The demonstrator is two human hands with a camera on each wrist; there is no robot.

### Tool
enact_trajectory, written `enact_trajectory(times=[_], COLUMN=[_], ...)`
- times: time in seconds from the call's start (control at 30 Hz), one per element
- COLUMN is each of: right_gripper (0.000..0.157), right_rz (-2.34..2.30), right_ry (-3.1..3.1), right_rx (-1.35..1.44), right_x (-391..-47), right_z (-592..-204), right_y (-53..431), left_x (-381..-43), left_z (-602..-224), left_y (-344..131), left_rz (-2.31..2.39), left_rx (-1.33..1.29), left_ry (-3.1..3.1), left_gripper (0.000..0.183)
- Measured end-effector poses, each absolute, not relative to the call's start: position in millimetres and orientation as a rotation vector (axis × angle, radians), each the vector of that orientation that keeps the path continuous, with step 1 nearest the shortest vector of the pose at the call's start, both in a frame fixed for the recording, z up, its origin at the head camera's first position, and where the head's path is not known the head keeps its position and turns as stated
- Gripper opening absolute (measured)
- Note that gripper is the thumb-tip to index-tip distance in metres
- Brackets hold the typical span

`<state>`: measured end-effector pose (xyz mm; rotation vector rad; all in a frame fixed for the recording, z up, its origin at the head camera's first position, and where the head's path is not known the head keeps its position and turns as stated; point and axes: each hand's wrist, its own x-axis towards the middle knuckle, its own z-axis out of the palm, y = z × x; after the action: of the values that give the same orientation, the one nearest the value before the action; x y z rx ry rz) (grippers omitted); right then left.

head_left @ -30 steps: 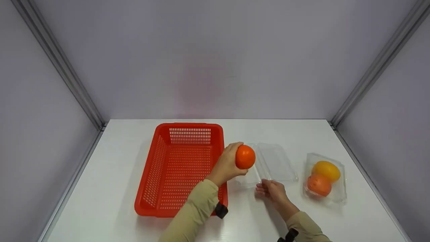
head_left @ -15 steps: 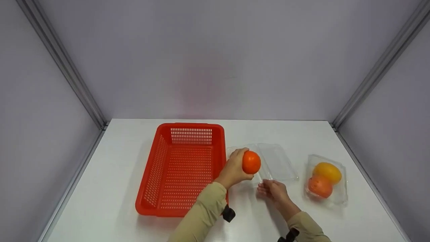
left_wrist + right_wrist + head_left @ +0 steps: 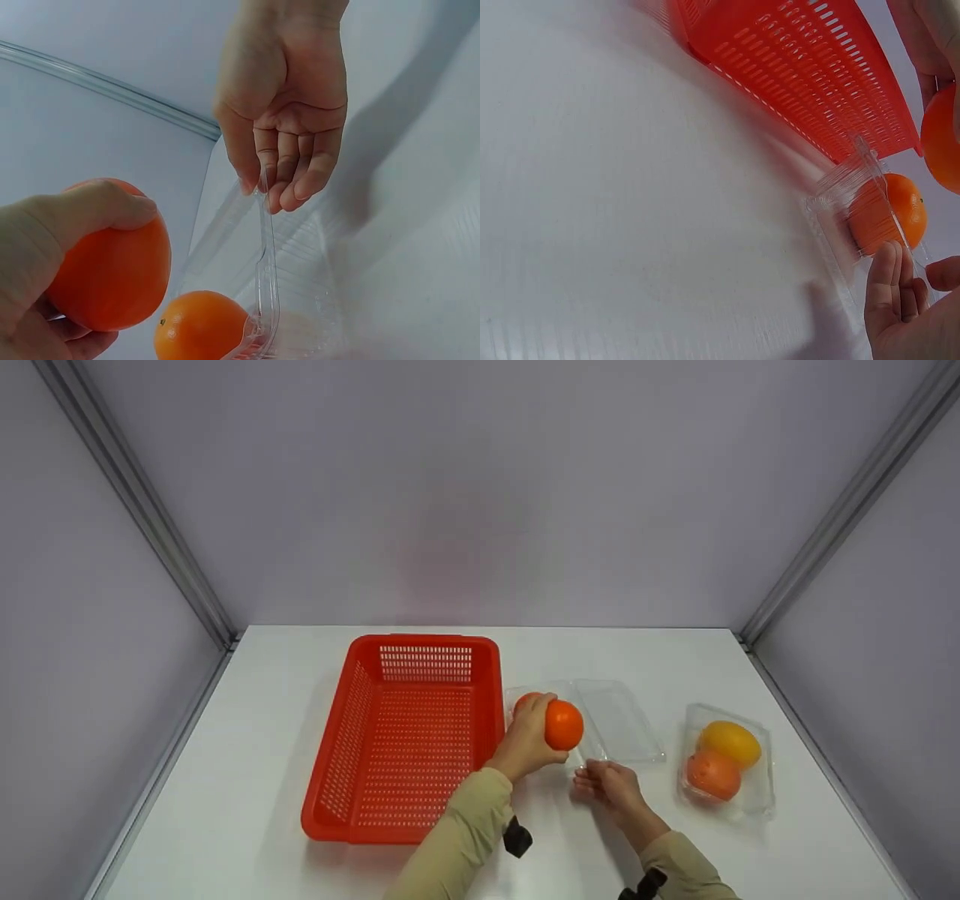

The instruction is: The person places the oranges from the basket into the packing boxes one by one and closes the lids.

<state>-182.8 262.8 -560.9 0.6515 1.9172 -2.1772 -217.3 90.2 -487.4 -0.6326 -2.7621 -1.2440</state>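
My left hand [image 3: 525, 748] grips an orange [image 3: 564, 725] from its left side, fingers over the top and thumb below, above a clear plastic clamshell box [image 3: 621, 721]. The box lies spread on the table with its lid side to the right. Another orange [image 3: 196, 327] sits in the box's left half, partly hidden behind my left hand in the head view. My right hand [image 3: 613, 789] pinches the box's near edge between thumb and fingers, as the left wrist view [image 3: 289, 105] makes plain. The held orange is apart from the one in the box.
A red slotted basket [image 3: 330, 780] stands just left of the box, with nothing seen inside. On the right, a second clear clamshell box [image 3: 761, 791] holds a yellow fruit [image 3: 730, 743] and an orange-coloured fruit [image 3: 713, 775]. Grey walls enclose the white table [image 3: 202, 780].
My left hand has carried its orange rightward and slightly nearer, uncovering the orange in the box behind it. My right hand keeps its pinch on the box edge.
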Motion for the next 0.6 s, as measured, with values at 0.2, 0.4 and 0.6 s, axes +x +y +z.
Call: enact_trajectory(times=[0.2, 0.4, 0.6], right_gripper=[0.032, 0.026, 0.025], right_rz=[-2.177, -2.186, -2.164], right_ry=[1.925, 1.926, 1.944], right_rx=[0.681, 0.699, 0.701], right_x=[-183.0, -184.3, -184.3], right_z=[-561.4, -560.7, -561.3], right_y=[262.0, 261.1, 260.9], left_x=[-215.1, -213.6, -214.3], left_z=[-489.0, -490.8, -494.0], left_y=[97.5, 105.7, 112.8], left_rz=[-1.292, -1.318, -1.277], left_rx=[-0.624, -0.578, -0.533], left_ry=[-2.775, -2.836, -2.896], left_gripper=[0.081, 0.081, 0.082])
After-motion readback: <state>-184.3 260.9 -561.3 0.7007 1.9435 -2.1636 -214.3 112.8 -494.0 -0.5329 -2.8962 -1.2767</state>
